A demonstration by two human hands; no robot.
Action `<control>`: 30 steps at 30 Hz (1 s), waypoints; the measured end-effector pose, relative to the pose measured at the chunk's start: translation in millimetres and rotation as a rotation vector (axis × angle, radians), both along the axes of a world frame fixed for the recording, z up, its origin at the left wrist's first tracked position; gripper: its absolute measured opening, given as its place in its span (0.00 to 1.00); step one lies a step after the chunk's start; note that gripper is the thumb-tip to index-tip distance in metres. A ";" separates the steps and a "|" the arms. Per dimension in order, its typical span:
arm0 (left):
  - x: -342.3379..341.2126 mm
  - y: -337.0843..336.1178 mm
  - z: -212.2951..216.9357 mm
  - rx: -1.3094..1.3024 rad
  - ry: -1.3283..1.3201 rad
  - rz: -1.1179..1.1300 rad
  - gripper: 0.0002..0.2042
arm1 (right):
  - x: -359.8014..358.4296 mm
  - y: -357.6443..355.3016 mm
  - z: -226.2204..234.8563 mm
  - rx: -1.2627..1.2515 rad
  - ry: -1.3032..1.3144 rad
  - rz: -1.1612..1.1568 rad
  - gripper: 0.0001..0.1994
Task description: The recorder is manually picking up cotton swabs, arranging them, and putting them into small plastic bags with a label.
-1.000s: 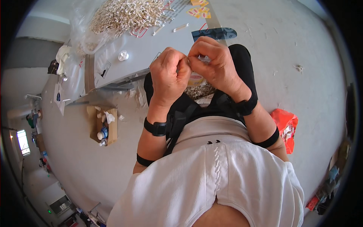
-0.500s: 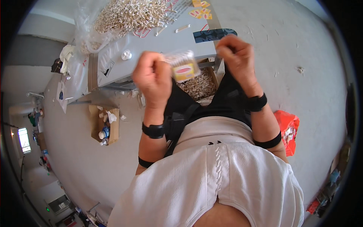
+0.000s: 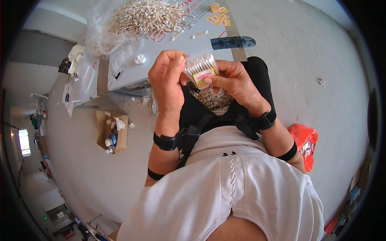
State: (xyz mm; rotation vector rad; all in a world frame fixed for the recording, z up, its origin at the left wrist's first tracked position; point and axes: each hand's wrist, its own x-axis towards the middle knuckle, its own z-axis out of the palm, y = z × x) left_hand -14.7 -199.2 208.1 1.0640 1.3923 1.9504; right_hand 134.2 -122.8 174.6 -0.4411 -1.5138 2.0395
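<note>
My left hand point(image 3: 168, 78) and my right hand point(image 3: 234, 82) both hold a small clear bag of cotton swabs point(image 3: 200, 69) with a yellow label, close to my chest. The left fingers pinch its left top edge, the right thumb presses on the label. A heap of loose swabs point(image 3: 212, 98) lies on my lap just below the bag. A big pile of swabs point(image 3: 144, 16) sits on clear plastic on the grey table point(image 3: 161, 46) ahead.
Yellow label stickers point(image 3: 219, 9) and a dark blue strip point(image 3: 233, 42) lie on the table. A cardboard box with small bottles point(image 3: 112, 130) stands on the floor to my left. An orange-red bag point(image 3: 303, 142) lies on the floor to my right.
My hands were clasped together, then spread apart with the bag stretched between them. Now they have come back together, holding the bag upright.
</note>
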 end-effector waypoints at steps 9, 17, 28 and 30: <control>-5.5 8.4 -14.8 -0.126 -0.383 -0.345 0.07 | 2.0 4.6 -10.7 0.024 0.077 0.010 0.10; -10.2 8.8 -23.1 -0.160 -0.511 -0.410 0.08 | 4.4 7.1 -13.2 -0.012 0.100 0.020 0.10; -12.0 8.0 -4.7 -0.202 0.049 -0.248 0.09 | 15.5 13.9 8.6 0.133 -0.182 -0.007 0.14; -8.7 11.5 -14.8 -0.128 -0.059 -0.195 0.04 | 9.8 11.1 -1.8 -0.013 -0.038 -0.043 0.15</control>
